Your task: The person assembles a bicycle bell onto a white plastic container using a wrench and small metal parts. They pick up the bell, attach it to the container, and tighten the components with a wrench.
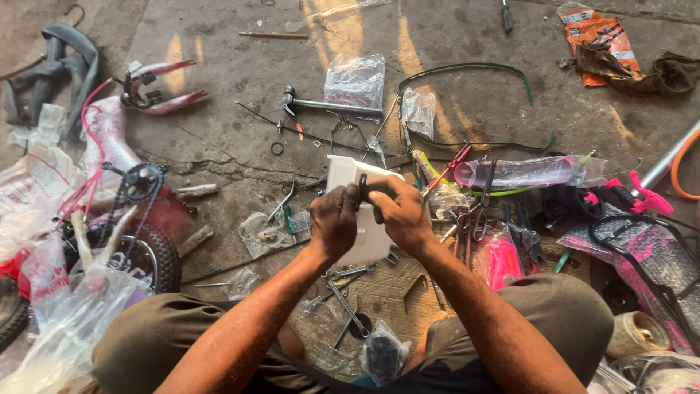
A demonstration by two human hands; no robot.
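Both hands, left (333, 222) and right (399, 213), grip a white plate (348, 175) above the floor (219, 138), pinching a small black part (363, 191) against it. That part could slip into the spanners (348, 306) below.

An orange foil pouch (598, 36) with a white top strip lies torn at the upper right on the concrete floor (219, 131). Near the top centre sits a clear plastic bag (355, 80) of small parts, a smaller clear bag (420, 111) just right of it. A white sack (33, 182) with red print lies at the left edge
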